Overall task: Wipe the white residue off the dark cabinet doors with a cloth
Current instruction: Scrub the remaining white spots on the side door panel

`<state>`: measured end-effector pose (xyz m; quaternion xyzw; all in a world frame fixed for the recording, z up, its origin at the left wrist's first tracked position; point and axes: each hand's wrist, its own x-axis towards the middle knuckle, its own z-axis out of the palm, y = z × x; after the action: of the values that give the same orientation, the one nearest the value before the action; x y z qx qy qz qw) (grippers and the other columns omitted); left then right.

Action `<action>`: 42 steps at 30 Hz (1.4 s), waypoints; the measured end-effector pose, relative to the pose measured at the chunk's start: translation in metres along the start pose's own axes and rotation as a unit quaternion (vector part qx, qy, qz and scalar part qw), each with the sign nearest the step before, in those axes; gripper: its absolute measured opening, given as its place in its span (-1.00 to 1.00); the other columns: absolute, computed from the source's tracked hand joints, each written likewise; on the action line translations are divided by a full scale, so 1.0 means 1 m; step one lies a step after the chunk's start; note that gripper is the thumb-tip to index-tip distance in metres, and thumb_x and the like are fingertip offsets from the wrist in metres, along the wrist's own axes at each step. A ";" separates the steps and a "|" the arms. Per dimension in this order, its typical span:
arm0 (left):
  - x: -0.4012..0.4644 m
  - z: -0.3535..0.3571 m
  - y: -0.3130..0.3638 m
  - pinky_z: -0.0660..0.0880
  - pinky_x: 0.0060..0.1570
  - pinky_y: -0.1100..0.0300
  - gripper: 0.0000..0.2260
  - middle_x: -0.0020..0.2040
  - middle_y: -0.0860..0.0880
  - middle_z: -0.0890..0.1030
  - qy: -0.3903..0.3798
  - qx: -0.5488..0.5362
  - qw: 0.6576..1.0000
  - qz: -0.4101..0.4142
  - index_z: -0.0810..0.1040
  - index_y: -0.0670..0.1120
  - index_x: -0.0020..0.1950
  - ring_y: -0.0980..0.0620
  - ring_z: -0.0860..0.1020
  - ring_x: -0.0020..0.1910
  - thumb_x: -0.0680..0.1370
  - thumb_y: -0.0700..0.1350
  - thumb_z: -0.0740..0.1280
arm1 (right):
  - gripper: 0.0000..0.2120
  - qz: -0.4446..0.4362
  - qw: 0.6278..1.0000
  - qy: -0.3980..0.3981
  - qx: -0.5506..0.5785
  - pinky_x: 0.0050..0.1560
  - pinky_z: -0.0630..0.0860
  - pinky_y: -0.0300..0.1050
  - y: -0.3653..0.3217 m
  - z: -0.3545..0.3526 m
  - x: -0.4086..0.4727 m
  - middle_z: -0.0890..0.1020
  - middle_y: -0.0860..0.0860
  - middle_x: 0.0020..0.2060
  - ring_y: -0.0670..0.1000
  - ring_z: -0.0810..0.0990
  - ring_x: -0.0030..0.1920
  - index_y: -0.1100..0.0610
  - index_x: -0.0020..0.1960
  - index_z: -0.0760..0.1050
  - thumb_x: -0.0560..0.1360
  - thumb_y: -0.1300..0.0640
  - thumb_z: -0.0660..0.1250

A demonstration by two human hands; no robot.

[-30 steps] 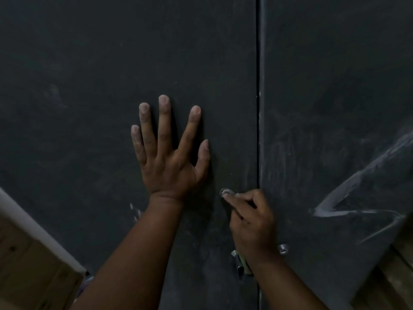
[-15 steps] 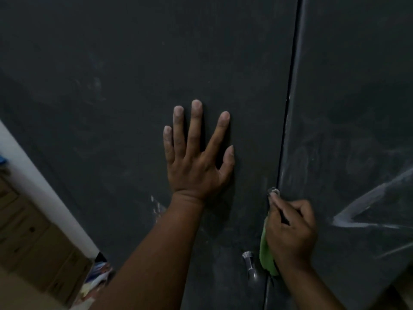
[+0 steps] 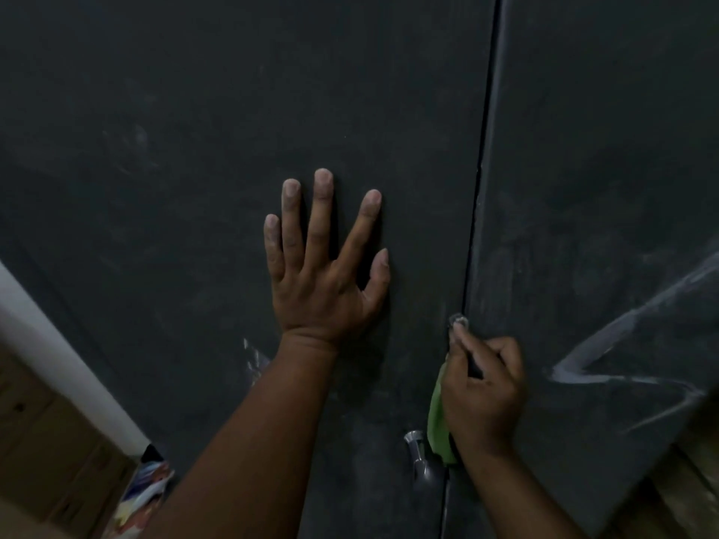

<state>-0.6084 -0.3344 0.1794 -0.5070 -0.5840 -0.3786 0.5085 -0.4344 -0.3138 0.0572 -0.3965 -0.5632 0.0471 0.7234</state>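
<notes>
Two dark cabinet doors fill the view, split by a vertical gap. My left hand (image 3: pixel 325 262) lies flat on the left door (image 3: pixel 194 130), fingers spread and straight. My right hand (image 3: pixel 480 390) is curled at the gap, gripping the top end of a metal door handle (image 3: pixel 459 320), with a green cloth (image 3: pixel 437 422) bunched under its palm. White streaks of residue (image 3: pixel 622 352) cross the right door (image 3: pixel 603 149). A small white smear (image 3: pixel 253 357) shows on the left door beside my left wrist.
The left door's metal handle (image 3: pixel 418 453) sticks out just left of the cloth. A white strip of wall (image 3: pixel 58 363) and cardboard boxes (image 3: pixel 46 441) stand at lower left, with colourful packets (image 3: pixel 148 488) on the floor. Wood (image 3: pixel 684 488) shows at lower right.
The view has swung left, so both doors and hands sit further right in frame. The green cloth under my right hand has come into sight. My left hand stays flat on the door.
</notes>
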 end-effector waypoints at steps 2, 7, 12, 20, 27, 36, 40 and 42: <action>0.000 0.000 -0.001 0.10 0.59 -0.20 -0.44 0.65 -0.14 0.23 0.002 0.002 1.000 0.000 0.32 0.15 0.63 -0.27 0.17 0.64 0.63 0.22 0.25 | -0.87 0.021 1.000 -0.001 0.007 -0.29 0.44 -0.15 -0.002 -0.001 -0.006 0.44 -0.01 -0.26 -0.06 0.43 -0.33 0.24 0.05 0.71 0.56 0.24 0.42; 0.000 0.001 -0.002 0.10 0.59 -0.19 -0.44 0.66 -0.10 0.17 0.010 -0.001 1.000 0.005 0.32 0.15 0.63 -0.26 0.17 0.64 0.62 0.22 0.25 | -0.87 -0.010 1.000 0.021 0.017 -0.16 0.37 -0.47 -0.029 0.011 0.039 0.42 -0.06 -0.19 -0.14 0.41 -0.29 0.24 0.11 0.70 0.58 0.25 0.46; -0.001 0.001 -0.001 0.08 0.60 -0.18 -0.43 0.65 -0.14 0.23 0.011 -0.003 1.000 0.006 0.31 0.15 0.63 -0.27 0.17 0.64 0.62 0.21 0.26 | -0.86 -0.029 0.998 0.043 0.020 -0.15 0.37 -0.47 -0.034 0.015 0.052 0.41 -0.08 -0.16 -0.15 0.45 -0.25 0.22 0.13 0.69 0.61 0.21 0.44; 0.000 -0.001 0.000 0.13 0.58 -0.20 -0.43 0.65 -0.11 0.16 0.007 -0.002 1.000 0.004 0.31 0.17 0.63 -0.26 0.18 0.64 0.62 0.22 0.26 | -0.84 0.028 0.999 0.002 0.023 -0.22 0.45 -0.29 -0.010 0.001 0.006 0.43 -0.03 -0.24 -0.09 0.44 -0.30 0.25 0.06 0.71 0.58 0.19 0.41; 0.001 -0.001 0.000 0.15 0.57 -0.21 -0.43 0.64 -0.12 0.18 0.005 -0.007 1.000 0.004 0.32 0.16 0.62 -0.22 0.14 0.65 0.61 0.21 0.27 | -0.86 -0.044 0.998 0.042 0.004 -0.12 0.34 -0.51 -0.036 0.015 0.061 0.41 -0.08 -0.14 -0.20 0.39 -0.23 0.25 0.11 0.69 0.61 0.21 0.44; 0.001 -0.002 0.000 0.11 0.58 -0.18 -0.45 0.65 -0.12 0.19 0.008 -0.003 1.000 0.006 0.34 0.17 0.61 -0.21 0.15 0.65 0.62 0.21 0.27 | -0.86 -0.016 0.999 0.023 -0.025 -0.23 0.41 -0.28 -0.004 0.004 0.005 0.45 -0.04 -0.20 -0.06 0.43 -0.29 0.24 0.06 0.71 0.59 0.21 0.42; 0.002 -0.004 0.001 0.12 0.57 -0.18 -0.44 0.64 -0.13 0.20 0.003 0.004 1.000 0.006 0.32 0.17 0.61 -0.23 0.18 0.63 0.61 0.22 0.28 | -0.78 -0.026 1.000 0.009 0.003 -0.20 0.35 -0.41 -0.022 0.004 0.032 0.43 -0.06 -0.20 -0.07 0.42 -0.29 0.25 0.03 0.72 0.63 0.12 0.37; 0.004 -0.006 0.003 0.13 0.56 -0.18 -0.46 0.62 -0.13 0.24 0.003 0.002 1.000 0.002 0.37 0.17 0.59 -0.23 0.20 0.61 0.61 0.21 0.30 | -0.85 -0.052 0.999 0.012 -0.004 -0.21 0.36 -0.36 -0.030 0.007 0.053 0.43 -0.05 -0.20 -0.07 0.42 -0.27 0.22 0.03 0.72 0.62 0.16 0.42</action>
<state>-0.6045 -0.3392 0.1843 -0.5061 -0.5822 -0.3782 0.5118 -0.4323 -0.3033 0.1178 -0.3701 -0.5743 0.0024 0.7302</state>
